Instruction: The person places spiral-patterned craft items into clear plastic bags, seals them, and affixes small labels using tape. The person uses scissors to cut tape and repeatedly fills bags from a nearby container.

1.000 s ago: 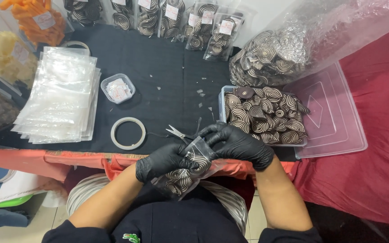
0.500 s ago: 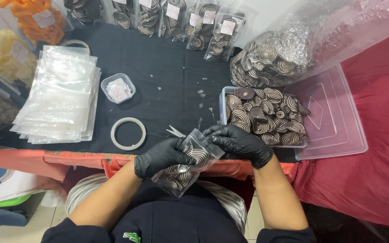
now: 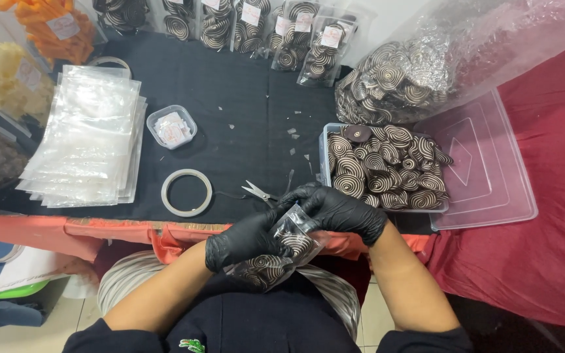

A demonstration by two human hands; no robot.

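- A black cloth table top (image 3: 243, 104) fills the middle, with a dark red cloth (image 3: 544, 216) at 3 o'clock.
- A big clear plastic sack of brown-and-cream spiral biscuits (image 3: 426, 65) lies at 1 o'clock.
- One stack of empty clear plastic bags (image 3: 86, 137) lies at 9 o'clock.
- One clear plastic lid (image 3: 485, 170) lies flat on the red cloth, just beside the box.
- One clear plastic box heaped with spiral biscuits (image 3: 384, 167) sits at 2 o'clock from the hands.
- About six small filled packs of spiral biscuits (image 3: 256, 26) stand in a row at 12 o'clock.
- The small clear bag of spiral biscuits (image 3: 276, 252) is at the near table edge, over the person's lap. Its long side runs from 7 o'clock up to 1 o'clock, and the top end points to 1 o'clock.
- The left hand in a black glove (image 3: 243, 238) is closed around the middle of the bag from the 9 o'clock side.
- The right hand in a black glove (image 3: 338, 209) has its fingers curled tight on the bag's top end.
- One white tape ring (image 3: 187, 192) lies at 10 o'clock from the hands.
- One small clear tub of white paper bits (image 3: 171, 126) sits at 11 o'clock.
- One pair of metal scissors (image 3: 259, 192) lies just above the hands, partly hidden by them.
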